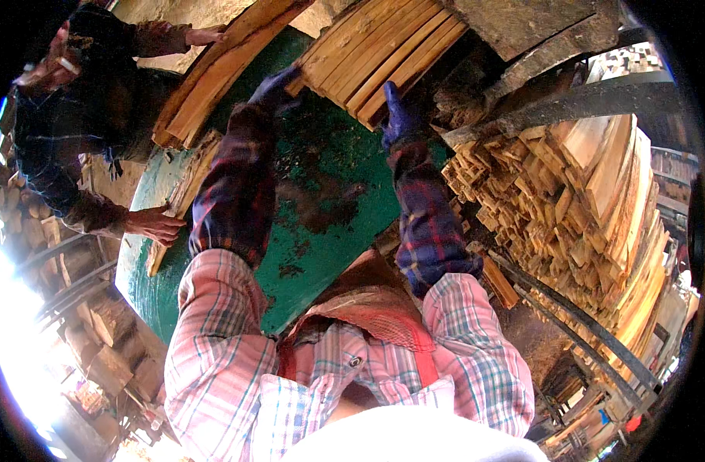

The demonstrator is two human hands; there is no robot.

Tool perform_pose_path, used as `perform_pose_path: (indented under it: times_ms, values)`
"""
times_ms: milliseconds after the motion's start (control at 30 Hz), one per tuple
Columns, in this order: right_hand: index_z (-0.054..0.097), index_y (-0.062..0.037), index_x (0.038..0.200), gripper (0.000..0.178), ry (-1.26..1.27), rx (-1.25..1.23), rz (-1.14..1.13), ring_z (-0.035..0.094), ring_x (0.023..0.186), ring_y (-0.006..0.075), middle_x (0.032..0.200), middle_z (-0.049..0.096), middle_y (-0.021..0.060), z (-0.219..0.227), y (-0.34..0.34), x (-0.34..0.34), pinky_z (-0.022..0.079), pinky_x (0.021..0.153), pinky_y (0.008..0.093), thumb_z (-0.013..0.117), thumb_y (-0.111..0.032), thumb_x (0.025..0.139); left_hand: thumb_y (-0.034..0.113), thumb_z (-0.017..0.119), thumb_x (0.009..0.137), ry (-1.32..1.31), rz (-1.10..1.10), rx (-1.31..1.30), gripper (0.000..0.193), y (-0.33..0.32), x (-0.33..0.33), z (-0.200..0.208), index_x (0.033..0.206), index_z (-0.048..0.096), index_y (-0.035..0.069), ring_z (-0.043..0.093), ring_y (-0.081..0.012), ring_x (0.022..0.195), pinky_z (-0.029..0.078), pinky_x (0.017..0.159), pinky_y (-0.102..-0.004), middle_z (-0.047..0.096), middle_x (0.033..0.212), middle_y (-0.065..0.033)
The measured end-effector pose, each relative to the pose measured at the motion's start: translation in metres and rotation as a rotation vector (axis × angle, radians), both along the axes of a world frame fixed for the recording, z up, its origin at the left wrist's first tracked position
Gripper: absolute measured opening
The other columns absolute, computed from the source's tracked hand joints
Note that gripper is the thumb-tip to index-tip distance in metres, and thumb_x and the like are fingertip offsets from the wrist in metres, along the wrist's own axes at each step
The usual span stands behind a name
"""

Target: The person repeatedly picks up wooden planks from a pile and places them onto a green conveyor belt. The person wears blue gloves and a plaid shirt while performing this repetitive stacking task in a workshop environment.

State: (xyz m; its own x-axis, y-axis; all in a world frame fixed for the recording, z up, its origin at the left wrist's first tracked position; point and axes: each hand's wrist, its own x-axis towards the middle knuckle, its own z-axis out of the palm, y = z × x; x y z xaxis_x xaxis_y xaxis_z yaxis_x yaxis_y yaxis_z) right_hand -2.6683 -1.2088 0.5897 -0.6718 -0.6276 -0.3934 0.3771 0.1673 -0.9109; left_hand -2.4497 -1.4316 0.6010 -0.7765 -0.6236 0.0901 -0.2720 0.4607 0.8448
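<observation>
Both my hands, in dark blue gloves, are stretched out to the far side of a green tabletop (322, 262). Between them lies a stack of several sawn wooden slats (368, 58), packed side by side. My left hand (275, 86) grips the left end of the stack, its fingers partly hidden by the wood. At the near right corner my right hand (401, 115) has its thumb along the slats, with the other fingers mostly out of sight. Dark dirt or sawdust marks the green surface below my hands.
On the left a co-worker holds long curved planks (214, 81) with one hand, while the other hand (154, 226) rests by a bark-edged strip (187, 196). A tall pile of cut slats (553, 200) stands at right behind metal rails (591, 331). Worn machine plates (522, 31) sit at the far right.
</observation>
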Motion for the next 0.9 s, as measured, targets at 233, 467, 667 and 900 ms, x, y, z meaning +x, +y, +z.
perform_pose_path:
  times_ms: [233, 467, 667, 900]
  values:
    - [0.05, -0.0009, 0.12, 0.065, -0.099, -0.076, 0.13, 0.053, 0.093, 0.029, 0.099, 0.058, 0.0093, 0.018, 0.066, 0.07, 0.042, 0.082, 0.0431, 0.066, -0.047, 0.077, 0.034, 0.065, 0.08, -0.165, 0.455, 1.07, 0.038, 0.093, 0.144, 0.038, 0.109, 0.056, 0.011, 0.057, -0.0169, 0.075, 0.05, 0.065, -0.0301, 0.059, 0.091, -0.0052]
    - [0.054, -0.0014, 0.119, 0.05, -0.11, -0.013, 0.196, 0.052, 0.102, 0.0202, 0.115, 0.054, 0.0085, 0.012, 0.265, 0.142, 0.04, 0.087, 0.0348, 0.068, -0.029, 0.079, 0.043, 0.075, 0.063, -0.67, 0.273, 0.466, 0.057, 0.246, 0.222, 0.074, 0.104, 0.055, 0.008, 0.061, -0.0218, 0.069, 0.051, 0.062, -0.032, 0.061, 0.083, -0.007]
    - [0.055, 0.0004, 0.117, 0.047, -0.261, 0.129, -0.058, 0.054, 0.094, 0.019, 0.108, 0.058, 0.0082, 0.016, 0.423, 0.237, 0.044, 0.081, 0.0339, 0.064, -0.03, 0.082, 0.047, 0.074, 0.058, -0.887, 0.512, -0.014, 0.057, 0.365, 0.297, 0.115, 0.091, 0.062, 0.003, 0.064, -0.0293, 0.085, 0.05, 0.069, -0.0387, 0.065, 0.089, -0.0174]
    - [0.051, 0.0006, 0.119, 0.048, -0.255, 0.221, -0.425, 0.053, 0.096, 0.0195, 0.109, 0.056, 0.0095, -0.019, 0.507, 0.297, 0.044, 0.083, 0.0331, 0.062, -0.03, 0.084, 0.036, 0.074, 0.065, -0.941, 0.333, -0.268, 0.066, 0.46, 0.392, 0.11, 0.113, 0.048, -0.002, 0.058, -0.0296, 0.092, 0.046, 0.076, -0.0402, 0.059, 0.102, -0.018]
